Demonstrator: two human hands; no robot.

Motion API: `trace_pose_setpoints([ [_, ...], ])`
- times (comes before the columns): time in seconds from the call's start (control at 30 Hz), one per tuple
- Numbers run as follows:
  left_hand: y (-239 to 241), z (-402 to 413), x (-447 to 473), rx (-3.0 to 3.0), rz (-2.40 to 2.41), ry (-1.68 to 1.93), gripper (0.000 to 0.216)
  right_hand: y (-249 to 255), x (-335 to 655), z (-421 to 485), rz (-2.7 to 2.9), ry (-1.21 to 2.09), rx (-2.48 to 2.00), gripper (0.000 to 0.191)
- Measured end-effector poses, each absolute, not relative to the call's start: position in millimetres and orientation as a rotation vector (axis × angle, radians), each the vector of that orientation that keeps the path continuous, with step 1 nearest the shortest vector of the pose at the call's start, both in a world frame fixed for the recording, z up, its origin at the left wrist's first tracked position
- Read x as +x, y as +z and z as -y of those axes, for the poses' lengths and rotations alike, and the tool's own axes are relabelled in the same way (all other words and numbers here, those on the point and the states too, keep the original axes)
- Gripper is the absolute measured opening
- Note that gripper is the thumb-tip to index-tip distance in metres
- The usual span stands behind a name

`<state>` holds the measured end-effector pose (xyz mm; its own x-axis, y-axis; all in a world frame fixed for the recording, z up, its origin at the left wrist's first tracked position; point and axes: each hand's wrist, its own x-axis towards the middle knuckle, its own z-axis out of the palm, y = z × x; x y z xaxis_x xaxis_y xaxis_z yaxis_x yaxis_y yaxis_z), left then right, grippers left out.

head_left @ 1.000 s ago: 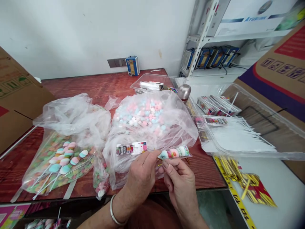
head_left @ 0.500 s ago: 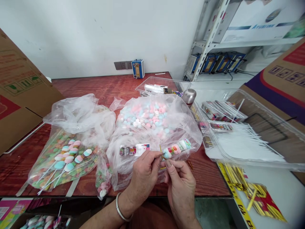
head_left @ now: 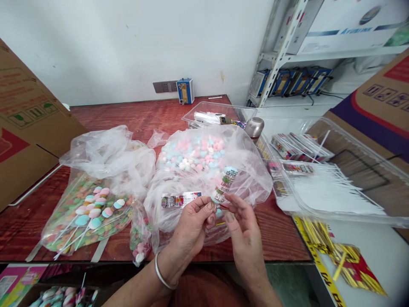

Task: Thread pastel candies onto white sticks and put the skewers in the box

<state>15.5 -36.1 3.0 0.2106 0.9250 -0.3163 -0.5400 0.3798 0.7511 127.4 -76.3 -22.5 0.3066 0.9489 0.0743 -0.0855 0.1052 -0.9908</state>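
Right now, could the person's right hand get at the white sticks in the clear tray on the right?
Probably yes. The white sticks lie uncovered in the open clear tray, with nothing between it and the right hand. But that hand is pinching the packed candy skewer with the left hand.

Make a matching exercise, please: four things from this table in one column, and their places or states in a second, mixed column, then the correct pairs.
Things
1. wrapped candy stick
2. bag of pink and blue candies
3. white sticks
4. finished lollipops

Places or states
A. in the clear tray on the right
B. lying on the bag at the left
C. held between left hand and right hand
D. open at the table's middle

Pairs: 1-C, 2-D, 3-A, 4-B
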Motion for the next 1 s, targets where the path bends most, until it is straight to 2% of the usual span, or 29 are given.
trace_pose_setpoints([
  [0.07,-3,38,16,0.626,-0.906,1.125,0.025,-14,127,75,1.072,0.975,-1.273,0.033],
  [0.13,-7,40,14,0.817,-1.002,1.154,0.019,-11,127,73,1.117,0.948,-1.31,0.018],
  [0.27,-8,43,9,1.442,-1.224,1.261,0.008,-21,124,70,1.05,0.996,-1.285,0.021],
  [0.47,-14,40,4,2.048,-1.237,1.473,0.024,-29,115,69,0.809,1.316,-0.97,0.012],
  [0.63,-27,41,6,2.26,-1.224,1.512,0.031,-29,109,66,0.68,1.285,-1.007,0.016],
  [0.73,-26,42,7,2.07,-1.183,1.495,0.027,-33,109,66,0.721,1.193,-1.06,0.017],
  [0.87,-22,40,11,1.296,-1.032,1.353,0.013,-32,113,65,0.736,1.2,-0.989,0.01],
  [1.0,-23,33,10,0.733,-0.705,1.154,0.016,-20,124,64,0.941,1.214,-0.996,0.007],
])
